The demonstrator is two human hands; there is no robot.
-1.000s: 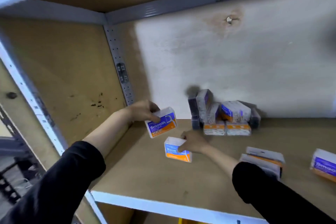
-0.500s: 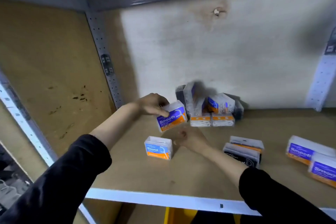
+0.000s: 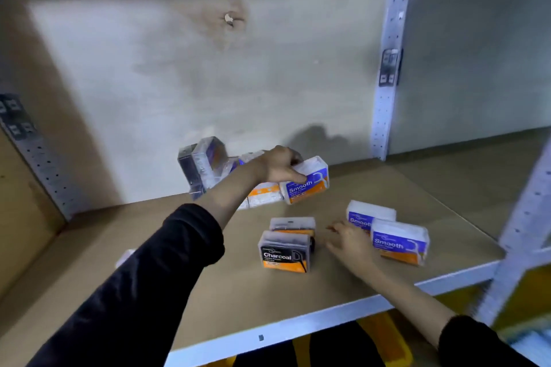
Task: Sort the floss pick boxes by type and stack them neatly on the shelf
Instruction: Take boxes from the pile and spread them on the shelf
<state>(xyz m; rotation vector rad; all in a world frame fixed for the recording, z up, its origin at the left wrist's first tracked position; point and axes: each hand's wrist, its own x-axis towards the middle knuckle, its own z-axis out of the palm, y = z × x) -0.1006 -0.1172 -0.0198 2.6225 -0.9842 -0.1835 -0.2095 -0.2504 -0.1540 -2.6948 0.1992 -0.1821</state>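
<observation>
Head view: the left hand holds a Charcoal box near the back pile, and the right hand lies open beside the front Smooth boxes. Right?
Not quite. The head view shows the left hand gripping a Smooth box, not Charcoal; the Charcoal box sits on the shelf. The right hand does lie open beside the front Smooth boxes.

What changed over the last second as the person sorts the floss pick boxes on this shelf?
The left hand carried its Smooth box rightward, from left of the back pile to its right end, grip unchanged. The right hand let go of the Round box and moved right; it is now open beside the two resting Smooth boxes. The Charcoal boxes and the pile stayed put.
</observation>
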